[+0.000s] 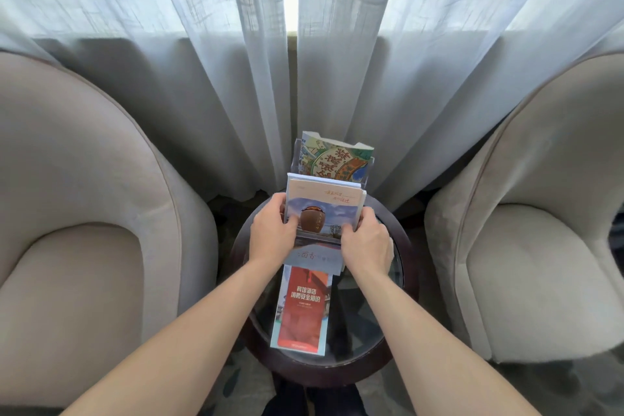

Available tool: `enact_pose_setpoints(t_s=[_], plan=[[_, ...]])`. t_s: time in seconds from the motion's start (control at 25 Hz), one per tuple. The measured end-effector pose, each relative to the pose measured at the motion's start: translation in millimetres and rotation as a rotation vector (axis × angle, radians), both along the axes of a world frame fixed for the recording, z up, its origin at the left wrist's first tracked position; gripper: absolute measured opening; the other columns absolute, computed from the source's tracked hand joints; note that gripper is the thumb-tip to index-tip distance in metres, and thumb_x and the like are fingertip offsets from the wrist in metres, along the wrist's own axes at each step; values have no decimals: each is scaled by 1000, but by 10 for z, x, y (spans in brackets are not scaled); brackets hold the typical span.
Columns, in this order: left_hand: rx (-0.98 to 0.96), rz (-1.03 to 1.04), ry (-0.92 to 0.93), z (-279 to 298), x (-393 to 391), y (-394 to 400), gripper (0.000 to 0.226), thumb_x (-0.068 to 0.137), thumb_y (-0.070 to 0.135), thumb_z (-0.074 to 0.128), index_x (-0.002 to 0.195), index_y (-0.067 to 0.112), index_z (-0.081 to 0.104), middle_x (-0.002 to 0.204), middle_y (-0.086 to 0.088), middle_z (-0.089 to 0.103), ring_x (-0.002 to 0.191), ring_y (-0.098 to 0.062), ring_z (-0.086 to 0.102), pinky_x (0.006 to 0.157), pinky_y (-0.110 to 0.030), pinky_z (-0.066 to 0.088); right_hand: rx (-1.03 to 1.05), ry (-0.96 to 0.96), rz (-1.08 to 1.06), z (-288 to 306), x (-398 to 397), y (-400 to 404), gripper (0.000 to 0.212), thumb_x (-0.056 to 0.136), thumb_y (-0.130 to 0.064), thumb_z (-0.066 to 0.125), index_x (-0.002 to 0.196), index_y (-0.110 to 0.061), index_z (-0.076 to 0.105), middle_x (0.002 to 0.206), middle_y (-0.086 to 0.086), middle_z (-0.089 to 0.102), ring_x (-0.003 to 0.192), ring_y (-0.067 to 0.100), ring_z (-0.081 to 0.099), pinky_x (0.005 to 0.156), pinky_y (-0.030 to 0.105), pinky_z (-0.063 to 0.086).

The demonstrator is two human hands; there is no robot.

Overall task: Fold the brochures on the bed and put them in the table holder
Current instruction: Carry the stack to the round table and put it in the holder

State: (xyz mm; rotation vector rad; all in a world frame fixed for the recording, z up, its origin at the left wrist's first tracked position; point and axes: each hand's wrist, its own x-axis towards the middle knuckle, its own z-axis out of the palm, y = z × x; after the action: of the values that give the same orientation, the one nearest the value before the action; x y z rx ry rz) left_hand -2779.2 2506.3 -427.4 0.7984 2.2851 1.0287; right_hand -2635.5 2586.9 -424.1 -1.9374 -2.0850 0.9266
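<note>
A clear plastic holder [368, 168] stands at the far edge of a small round glass-topped table [401, 267]. A colourful green and orange brochure [334, 160] sits upright in it. Both my hands hold a folded brochure with a brown jar picture [324, 209], tilted up just in front of the holder. My left hand [270, 233] grips its left edge and my right hand [366, 243] grips its right edge. A red and white brochure [302, 311] lies flat on the glass below them.
Beige armchairs stand on either side of the table, one at left [84, 213] and one at right [540, 229]. Sheer white curtains [236, 60] hang right behind the holder. My dark shoes show at the bottom edge.
</note>
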Motion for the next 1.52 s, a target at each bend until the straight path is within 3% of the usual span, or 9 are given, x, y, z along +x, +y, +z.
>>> enact_pose_setpoints(t_s=[0.12,0.2,0.36,0.6,0.8,0.92,1.28,1.4,1.52], plan=[[31,17,29,169,-40,243,27,94,41,61,118,29,57,104,11,68,92,-9,65,67,-28,57,40,51,22,157,-51,251,15,96,-40,56,99,-33,44,100,-1,69,85,21,64,73,42,58],[57,31,45,287,-88,415,26,94,41,61,117,30,58,102,12,68,89,-7,65,63,-21,52,48,114,28,249,-92,427,14,97,-40,56,99,-33,44,99,-3,69,82,17,63,69,39,58],[99,69,81,480,-206,718,18,92,35,61,110,36,58,93,17,65,83,-2,62,60,-11,41,62,173,44,436,-200,760,11,96,-36,56,99,-29,48,96,2,68,86,27,64,72,43,55],[137,37,72,628,-350,999,19,93,38,62,108,43,53,99,12,68,91,-9,65,70,-28,56,72,245,-6,600,-300,998,11,97,-31,56,104,-24,52,100,5,69,83,25,60,72,38,51],[141,-21,45,519,-390,1084,21,94,39,63,107,47,49,102,15,64,93,-8,64,65,-18,52,73,255,-47,530,-333,990,10,98,-30,56,104,-25,50,99,2,68,87,23,64,75,43,58],[141,-10,27,407,-393,1122,21,94,36,64,110,41,52,107,13,65,96,-10,64,73,-26,58,61,243,-69,447,-350,982,9,96,-29,57,101,-25,50,96,1,67,86,27,64,77,48,57],[143,14,-57,223,-447,1202,20,95,32,64,113,33,56,110,10,67,100,-10,64,80,-29,58,63,233,-55,257,-390,1075,7,96,-30,56,99,-27,50,93,-3,67,84,25,65,70,44,57],[176,39,-73,248,-472,1225,17,95,32,63,110,35,56,107,12,67,98,-8,64,77,-27,58,76,250,-50,271,-432,1109,7,96,-33,56,99,-30,50,94,-4,68,84,23,65,72,46,58],[187,40,-77,321,-512,1228,16,95,32,63,106,40,54,103,17,65,96,-5,63,75,-24,56,103,265,-40,312,-483,1148,8,97,-35,56,99,-32,49,94,-5,68,84,23,65,68,40,55]])
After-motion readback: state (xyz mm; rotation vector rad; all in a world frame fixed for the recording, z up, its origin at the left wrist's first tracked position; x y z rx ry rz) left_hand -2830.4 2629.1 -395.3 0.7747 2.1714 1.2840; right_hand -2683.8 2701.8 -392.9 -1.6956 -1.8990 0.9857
